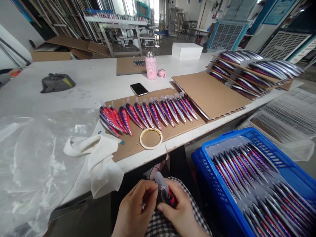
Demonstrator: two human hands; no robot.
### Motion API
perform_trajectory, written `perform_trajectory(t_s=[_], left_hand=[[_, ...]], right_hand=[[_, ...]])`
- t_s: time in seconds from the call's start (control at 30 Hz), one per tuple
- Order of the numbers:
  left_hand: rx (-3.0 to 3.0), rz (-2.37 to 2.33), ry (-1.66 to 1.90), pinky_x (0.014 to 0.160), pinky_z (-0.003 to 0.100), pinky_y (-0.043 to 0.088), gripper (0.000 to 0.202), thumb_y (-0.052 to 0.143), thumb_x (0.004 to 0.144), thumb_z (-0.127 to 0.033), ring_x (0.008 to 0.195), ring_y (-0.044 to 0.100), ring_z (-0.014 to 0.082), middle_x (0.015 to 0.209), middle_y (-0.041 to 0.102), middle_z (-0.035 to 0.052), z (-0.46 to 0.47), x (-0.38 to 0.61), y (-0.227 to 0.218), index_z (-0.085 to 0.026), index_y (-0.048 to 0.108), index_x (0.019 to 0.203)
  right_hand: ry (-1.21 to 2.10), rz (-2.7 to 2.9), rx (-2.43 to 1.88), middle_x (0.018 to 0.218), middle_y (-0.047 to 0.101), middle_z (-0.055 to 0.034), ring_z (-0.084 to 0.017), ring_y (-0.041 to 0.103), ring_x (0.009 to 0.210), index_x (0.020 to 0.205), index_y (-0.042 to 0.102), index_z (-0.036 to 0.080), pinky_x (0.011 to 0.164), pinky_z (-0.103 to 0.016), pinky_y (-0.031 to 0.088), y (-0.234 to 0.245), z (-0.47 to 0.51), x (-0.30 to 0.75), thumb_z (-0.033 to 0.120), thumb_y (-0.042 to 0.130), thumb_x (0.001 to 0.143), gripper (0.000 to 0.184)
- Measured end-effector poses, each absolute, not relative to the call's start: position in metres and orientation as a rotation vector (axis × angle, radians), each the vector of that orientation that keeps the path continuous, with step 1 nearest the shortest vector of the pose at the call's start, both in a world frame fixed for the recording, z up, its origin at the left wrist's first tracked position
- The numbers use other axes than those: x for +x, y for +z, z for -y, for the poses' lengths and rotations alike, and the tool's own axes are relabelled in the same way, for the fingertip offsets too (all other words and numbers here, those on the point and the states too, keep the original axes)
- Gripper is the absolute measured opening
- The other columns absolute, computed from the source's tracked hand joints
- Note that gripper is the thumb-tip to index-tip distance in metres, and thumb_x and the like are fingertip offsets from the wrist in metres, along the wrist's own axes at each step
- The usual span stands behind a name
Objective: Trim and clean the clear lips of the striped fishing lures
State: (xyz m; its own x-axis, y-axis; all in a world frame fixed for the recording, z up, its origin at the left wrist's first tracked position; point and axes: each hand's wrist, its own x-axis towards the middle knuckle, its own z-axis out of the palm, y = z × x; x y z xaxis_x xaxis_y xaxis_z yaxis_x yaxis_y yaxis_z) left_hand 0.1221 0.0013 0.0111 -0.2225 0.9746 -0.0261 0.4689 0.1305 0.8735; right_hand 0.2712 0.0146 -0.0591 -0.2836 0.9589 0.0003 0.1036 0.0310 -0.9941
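Note:
Above my lap, my right hand (179, 208) is wrapped round a fishing lure (169, 198) with a dark and red body. Its translucent lip (160, 180) points up and away from me. My left hand (138, 204) is beside it, thumb and forefinger pinched together at the base of the lip. Whatever those fingertips hold is too small to make out. On the table ahead, a row of similar red, purple and silver lures (154, 113) lies on a cardboard sheet (130, 144). A roll of narrow tape (151, 147) rests at the sheet's near edge.
To my right stands a blue crate (209, 168) holding layered lures. Cardboard layers with lures (247, 69) are stacked at the table's right end. A white cloth (103, 164), clear plastic sheeting (37, 164), a phone (139, 89) and a pink bottle (151, 67) lie or stand around.

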Motion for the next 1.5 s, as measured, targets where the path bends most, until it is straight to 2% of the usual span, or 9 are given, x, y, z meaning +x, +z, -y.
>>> perform_trajectory(t_s=[0.3, 0.43, 0.53, 0.77, 0.9, 1.1, 1.27, 1.4, 1.5], left_hand=[[1.619, -1.746, 0.955, 0.059, 0.018, 0.047, 0.011, 0.058, 0.084, -0.025, 0.061, 0.063, 0.0137, 0.07, 0.066, -0.0029, -0.002, 0.112, 0.008, -0.025, 0.064, 0.076], [1.678, -1.723, 0.995, 0.066, 0.017, 0.049, 0.007, 0.058, 0.087, -0.025, 0.07, 0.066, 0.0134, 0.077, 0.069, -0.0023, -0.002, 0.11, 0.001, -0.025, 0.065, 0.086], [1.699, -1.768, 1.018, 0.068, 0.019, 0.049, 0.008, 0.059, 0.086, -0.027, 0.073, 0.066, 0.0147, 0.083, 0.069, -0.0011, -0.002, 0.114, -0.003, -0.026, 0.066, 0.091], [1.745, -1.834, 1.005, 0.067, 0.021, 0.048, 0.01, 0.057, 0.084, -0.023, 0.074, 0.064, 0.0159, 0.086, 0.066, 0.0009, -0.007, 0.12, -0.011, -0.025, 0.065, 0.079], [1.597, -1.773, 1.049, 0.063, 0.022, 0.048, 0.014, 0.055, 0.084, -0.022, 0.069, 0.062, 0.0149, 0.083, 0.062, 0.0018, -0.01, 0.119, -0.014, -0.022, 0.059, 0.071], [0.901, -1.542, 1.186, 0.059, 0.019, 0.047, 0.009, 0.064, 0.08, -0.03, 0.063, 0.055, 0.0121, 0.072, 0.06, -0.0036, -0.008, 0.126, -0.018, -0.022, 0.06, 0.081], [0.685, -1.356, 1.206, 0.068, 0.017, 0.05, 0.022, 0.076, 0.071, -0.037, 0.072, 0.06, 0.012, 0.08, 0.067, -0.0027, -0.003, 0.119, -0.018, -0.022, 0.069, 0.085], [0.697, -1.38, 1.144, 0.077, 0.02, 0.051, 0.026, 0.068, 0.079, -0.044, 0.084, 0.065, 0.0165, 0.09, 0.07, 0.0014, 0.002, 0.111, -0.017, -0.022, 0.072, 0.092], [0.776, -1.422, 1.16, 0.077, 0.022, 0.052, 0.019, 0.067, 0.08, -0.039, 0.081, 0.065, 0.0163, 0.093, 0.069, 0.0008, 0.001, 0.11, -0.019, -0.022, 0.072, 0.089]], right_hand=[[1.267, 1.661, -1.234, 0.112, 0.07, -0.0061, -0.03, 0.061, 0.105, 0.119, 0.064, 0.026, 0.094, -0.04, 0.044, -0.053, -0.016, 0.27, 0.014, 0.081, 0.064, 0.059], [1.401, 1.566, -1.282, 0.111, 0.07, -0.004, -0.029, 0.062, 0.105, 0.116, 0.066, 0.026, 0.095, -0.039, 0.044, -0.047, -0.016, 0.266, 0.005, 0.077, 0.06, 0.06], [1.447, 1.491, -1.278, 0.111, 0.07, -0.0022, -0.027, 0.062, 0.105, 0.116, 0.066, 0.029, 0.095, -0.038, 0.043, -0.046, -0.017, 0.264, 0.003, 0.075, 0.062, 0.061], [1.463, 1.457, -1.269, 0.108, 0.07, -0.0012, -0.027, 0.062, 0.102, 0.115, 0.067, 0.03, 0.092, -0.036, 0.045, -0.045, -0.016, 0.261, 0.006, 0.075, 0.063, 0.058], [1.514, 1.4, -1.247, 0.098, 0.071, -0.0008, -0.025, 0.063, 0.092, 0.112, 0.067, 0.026, 0.084, -0.033, 0.048, -0.043, -0.017, 0.259, 0.009, 0.073, 0.066, 0.05], [1.575, 1.32, -1.212, 0.101, 0.072, -0.0009, -0.026, 0.064, 0.095, 0.115, 0.065, 0.026, 0.084, -0.033, 0.048, -0.039, -0.018, 0.257, 0.016, 0.072, 0.07, 0.048], [1.545, 1.352, -1.292, 0.108, 0.07, -0.0033, -0.027, 0.063, 0.1, 0.117, 0.063, 0.025, 0.091, -0.038, 0.046, -0.039, -0.018, 0.259, 0.016, 0.07, 0.07, 0.049], [1.489, 1.452, -1.346, 0.114, 0.068, -0.0041, -0.028, 0.06, 0.107, 0.12, 0.062, 0.025, 0.097, -0.041, 0.043, -0.04, -0.016, 0.26, 0.009, 0.064, 0.068, 0.054], [1.437, 1.519, -1.35, 0.116, 0.067, -0.0041, -0.026, 0.059, 0.109, 0.12, 0.061, 0.025, 0.1, -0.04, 0.042, -0.042, -0.014, 0.259, 0.007, 0.06, 0.067, 0.056]])
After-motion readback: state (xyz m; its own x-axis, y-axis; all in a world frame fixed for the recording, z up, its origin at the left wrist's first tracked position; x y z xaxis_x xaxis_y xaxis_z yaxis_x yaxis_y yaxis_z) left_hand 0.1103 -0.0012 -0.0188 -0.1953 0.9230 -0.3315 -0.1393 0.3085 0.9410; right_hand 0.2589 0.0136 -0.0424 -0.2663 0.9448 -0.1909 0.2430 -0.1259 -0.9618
